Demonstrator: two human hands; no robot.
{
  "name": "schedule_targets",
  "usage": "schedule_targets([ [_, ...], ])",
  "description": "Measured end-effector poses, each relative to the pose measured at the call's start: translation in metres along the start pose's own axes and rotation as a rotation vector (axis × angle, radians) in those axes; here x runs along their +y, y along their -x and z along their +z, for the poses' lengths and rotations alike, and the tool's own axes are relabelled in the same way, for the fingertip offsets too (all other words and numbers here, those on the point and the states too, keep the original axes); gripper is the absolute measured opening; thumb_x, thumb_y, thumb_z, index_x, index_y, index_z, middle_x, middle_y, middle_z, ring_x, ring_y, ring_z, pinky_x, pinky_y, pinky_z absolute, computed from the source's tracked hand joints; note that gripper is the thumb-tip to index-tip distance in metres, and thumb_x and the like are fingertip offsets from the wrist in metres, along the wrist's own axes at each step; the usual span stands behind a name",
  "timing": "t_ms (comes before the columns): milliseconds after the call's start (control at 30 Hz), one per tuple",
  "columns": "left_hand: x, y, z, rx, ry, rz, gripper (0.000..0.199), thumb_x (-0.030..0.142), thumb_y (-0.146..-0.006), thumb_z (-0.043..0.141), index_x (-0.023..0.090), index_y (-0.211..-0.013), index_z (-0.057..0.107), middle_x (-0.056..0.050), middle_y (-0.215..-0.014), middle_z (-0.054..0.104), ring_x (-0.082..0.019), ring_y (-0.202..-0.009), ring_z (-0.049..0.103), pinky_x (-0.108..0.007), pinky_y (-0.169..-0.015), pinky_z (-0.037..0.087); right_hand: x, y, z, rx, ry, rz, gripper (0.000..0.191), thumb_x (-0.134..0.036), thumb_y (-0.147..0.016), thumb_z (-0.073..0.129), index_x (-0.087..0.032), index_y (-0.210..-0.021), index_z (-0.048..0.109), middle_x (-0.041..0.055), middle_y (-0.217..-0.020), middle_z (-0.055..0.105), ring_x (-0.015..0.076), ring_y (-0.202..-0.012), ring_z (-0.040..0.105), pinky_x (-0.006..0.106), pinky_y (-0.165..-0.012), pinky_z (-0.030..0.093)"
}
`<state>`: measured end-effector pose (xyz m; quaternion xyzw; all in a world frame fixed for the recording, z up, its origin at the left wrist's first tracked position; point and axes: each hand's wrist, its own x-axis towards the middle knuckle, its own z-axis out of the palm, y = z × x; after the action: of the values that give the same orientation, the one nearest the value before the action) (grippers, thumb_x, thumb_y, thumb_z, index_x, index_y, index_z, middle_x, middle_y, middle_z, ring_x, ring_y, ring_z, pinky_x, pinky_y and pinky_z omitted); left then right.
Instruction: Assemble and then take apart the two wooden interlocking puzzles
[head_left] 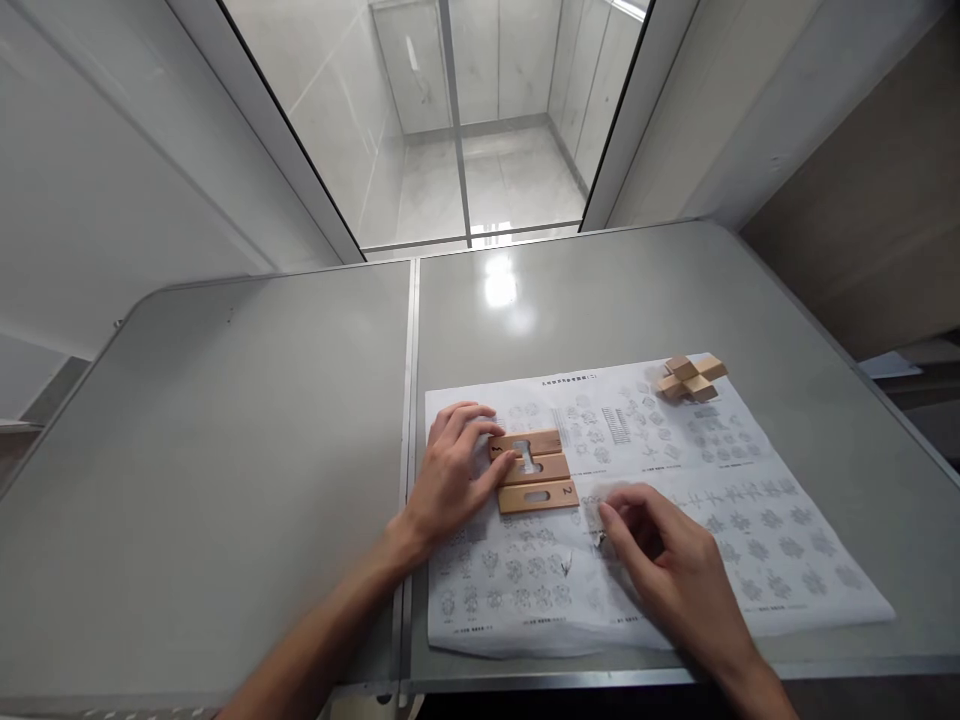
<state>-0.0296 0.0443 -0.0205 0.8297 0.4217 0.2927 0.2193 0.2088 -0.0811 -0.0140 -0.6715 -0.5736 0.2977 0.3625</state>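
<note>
Three flat wooden puzzle pieces with cut-out slots lie side by side on a printed instruction sheet (525,630). My left hand (454,465) grips their left end, its thumb on the middle piece (551,467) and its fingertips at the far piece (544,440). The near piece (555,495) bears a dark 2 and has an oval slot. To the right of the pieces, my right hand (664,545) hovers low over the sheet with its fingers curled and thumb against the index finger. Whatever may be between those fingertips is hidden or blurred.
An assembled wooden burr puzzle (691,378) sits on the sheet's far right corner. Beneath the sheet is a grey folding table (315,420) with a metal seam (412,350) down its middle. Behind the table's far edge stands a glass panel (487,120).
</note>
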Motion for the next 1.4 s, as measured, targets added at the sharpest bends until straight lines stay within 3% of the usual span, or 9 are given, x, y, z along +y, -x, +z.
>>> schedule_targets([
  [167, 0.000, -0.002, -0.001, 0.027, 0.073, -0.012, 0.013, 0.028, -0.098, 0.076, 0.023, -0.105, 0.066, -0.007, -0.119, 0.073, -0.028, -0.125, 0.062, -0.052, -0.107, 0.055, -0.004, -0.005, 0.016, -0.009, -0.010, -0.119, 0.012, -0.035, -0.107, 0.062, -0.026, -0.114, 0.065, 0.0097, -0.123, 0.066, 0.0144, -0.064, 0.063, 0.031, -0.059, 0.057],
  [300, 0.000, -0.001, 0.000, 0.030, 0.070, -0.028, 0.013, 0.029, -0.098, 0.077, 0.023, -0.104, 0.067, -0.007, -0.121, 0.072, -0.026, -0.123, 0.063, -0.050, -0.105, 0.055, -0.006, -0.006, 0.025, -0.019, 0.048, -0.099, 0.018, -0.036, -0.107, 0.061, -0.027, -0.122, 0.064, 0.0108, -0.132, 0.064, 0.0137, -0.064, 0.065, 0.032, -0.061, 0.059],
  [567, -0.001, 0.000, 0.000, 0.014, 0.054, -0.025, 0.012, 0.027, -0.099, 0.076, 0.021, -0.097, 0.066, -0.008, -0.125, 0.071, -0.027, -0.126, 0.061, -0.049, -0.108, 0.053, -0.005, -0.009, 0.026, -0.070, 0.146, -0.172, 0.021, -0.038, -0.106, 0.066, -0.026, -0.122, 0.063, 0.0074, -0.118, 0.071, 0.0150, -0.061, 0.062, 0.030, -0.060, 0.056],
  [833, 0.000, -0.001, -0.001, 0.031, 0.127, -0.090, 0.008, 0.025, -0.101, 0.072, 0.021, -0.096, 0.067, -0.008, -0.119, 0.073, -0.026, -0.120, 0.063, -0.045, -0.106, 0.052, 0.003, -0.007, 0.025, -0.135, 0.138, -0.257, 0.015, -0.033, -0.103, 0.071, -0.026, -0.115, 0.068, 0.0066, -0.114, 0.071, 0.0220, -0.090, 0.074, 0.030, -0.072, 0.057],
  [1000, 0.000, -0.001, -0.003, 0.059, 0.214, -0.152, 0.010, 0.028, -0.102, 0.071, 0.020, -0.095, 0.070, -0.009, -0.118, 0.073, -0.025, -0.115, 0.067, -0.042, -0.101, 0.054, 0.000, -0.008, 0.020, -0.163, 0.043, -0.213, 0.010, -0.030, -0.103, 0.070, -0.026, -0.112, 0.067, 0.0048, -0.108, 0.072, 0.0174, -0.070, 0.065, 0.029, -0.062, 0.052],
  [1100, 0.002, -0.002, -0.005, 0.085, 0.283, -0.188, 0.013, 0.030, -0.101, 0.071, 0.020, -0.093, 0.071, -0.009, -0.115, 0.073, -0.024, -0.111, 0.069, -0.039, -0.097, 0.054, -0.003, -0.010, 0.016, -0.197, -0.014, -0.175, 0.003, -0.028, -0.104, 0.068, -0.026, -0.105, 0.067, 0.0021, -0.097, 0.070, 0.0169, -0.068, 0.061, 0.029, -0.063, 0.049],
  [1267, 0.006, -0.006, -0.011, 0.092, 0.510, -0.318, 0.027, 0.041, -0.100, 0.072, 0.017, -0.089, 0.068, -0.009, -0.105, 0.075, -0.020, -0.093, 0.072, -0.032, -0.084, 0.055, -0.007, -0.012, 0.012, -0.184, -0.151, -0.092, 0.014, -0.035, -0.106, 0.066, -0.025, -0.096, 0.069, 0.0010, -0.086, 0.066, 0.0164, -0.067, 0.058, 0.028, -0.061, 0.045],
  [1400, 0.009, -0.008, -0.017, -0.039, 0.842, -0.471, 0.040, 0.058, -0.104, 0.062, 0.020, -0.096, 0.052, -0.004, -0.086, 0.078, -0.013, -0.052, 0.068, -0.025, -0.053, 0.049, -0.011, -0.011, 0.011, -0.082, -0.371, 0.129, 0.024, -0.046, -0.102, 0.071, -0.024, -0.095, 0.065, -0.0012, -0.077, 0.063, 0.0157, -0.064, 0.057, 0.027, -0.058, 0.046],
])
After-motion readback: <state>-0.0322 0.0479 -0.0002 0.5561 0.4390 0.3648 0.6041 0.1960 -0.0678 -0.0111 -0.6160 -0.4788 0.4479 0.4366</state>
